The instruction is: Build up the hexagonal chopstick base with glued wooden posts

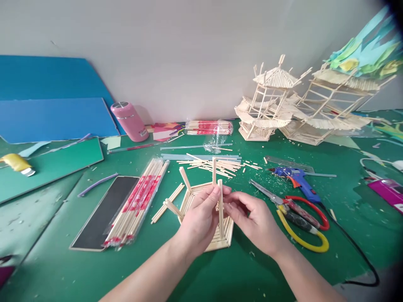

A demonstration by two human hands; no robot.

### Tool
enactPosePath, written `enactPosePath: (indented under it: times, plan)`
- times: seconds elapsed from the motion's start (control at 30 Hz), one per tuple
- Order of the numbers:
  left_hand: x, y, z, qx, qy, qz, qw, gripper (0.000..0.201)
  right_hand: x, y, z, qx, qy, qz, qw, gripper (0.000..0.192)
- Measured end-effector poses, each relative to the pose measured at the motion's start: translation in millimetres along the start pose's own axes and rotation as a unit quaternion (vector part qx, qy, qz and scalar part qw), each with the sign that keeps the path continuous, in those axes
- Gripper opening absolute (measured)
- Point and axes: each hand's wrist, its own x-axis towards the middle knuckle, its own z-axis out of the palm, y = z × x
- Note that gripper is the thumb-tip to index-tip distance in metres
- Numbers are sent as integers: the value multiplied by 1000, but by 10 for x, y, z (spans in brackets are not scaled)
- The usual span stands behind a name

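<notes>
A wooden stick frame (217, 244) with a hexagon-like base of stacked chopsticks stands on the table in front of me. Several posts rise from its corners, among them a left post (174, 208) that leans outward. My left hand (199, 216) reaches over the base, its thumb and fingers closed around the upper part of the near upright stick (221, 222). From the right, my right hand (253, 218) meets it beside the same post. The right fingers are bent and pressed together; whatever is between them is hidden.
Left lies a packet of chopsticks (138, 203) on a black board (100, 214). Loose sticks (217, 166) are scattered behind the frame. Pliers (292, 214), a blue glue gun (294, 178) and its black cable lie right. A pink bottle (130, 121) and stick pavilions (270, 105) stand behind.
</notes>
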Motion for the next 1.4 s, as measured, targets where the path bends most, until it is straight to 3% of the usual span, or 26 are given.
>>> enactPosePath:
  times: [0.27, 0.4, 0.5, 0.67, 0.8, 0.87, 0.97, 1.03, 1.13, 1.23, 1.4]
  plan:
    - [50, -23, 22, -36, -6, -7, 999, 16, 45, -13, 70, 17, -62, 9, 998, 17]
    - [38, -9, 9, -42, -8, -21, 999, 22, 81, -43, 42, 60, -53, 27, 996, 18]
    - [-16, -19, -16, -35, 25, -27, 999, 22, 131, -30, -24, 120, -22, 40, 992, 16]
    - [-164, -77, -48, 32, 76, -75, 994, 24, 216, 62, -109, 229, 44, 81, 969, 19]
    - [-240, -137, -45, 168, 15, -69, 983, 20, 253, 75, -117, 308, 47, 115, 943, 24]
    - [-252, -171, -52, 273, -1, -21, 962, 19, 262, 70, -112, 326, 38, 125, 936, 25]
    - [-253, -217, -70, 413, 16, 123, 902, 14, 264, 78, -99, 345, 26, 140, 928, 28]
    - [-252, -234, -75, 461, 25, 211, 862, 15, 256, 88, -88, 358, 18, 152, 921, 30]
    - [-249, -238, -63, 481, 5, 302, 823, 25, 233, 95, -71, 373, 5, 169, 912, 31]
    - [-241, -221, -41, 491, -20, 353, 796, 27, 208, 90, -54, 386, -13, 186, 904, 30]
    - [-242, -200, -16, 506, -39, 372, 777, 23, 189, 82, -33, 398, -31, 193, 896, 31]
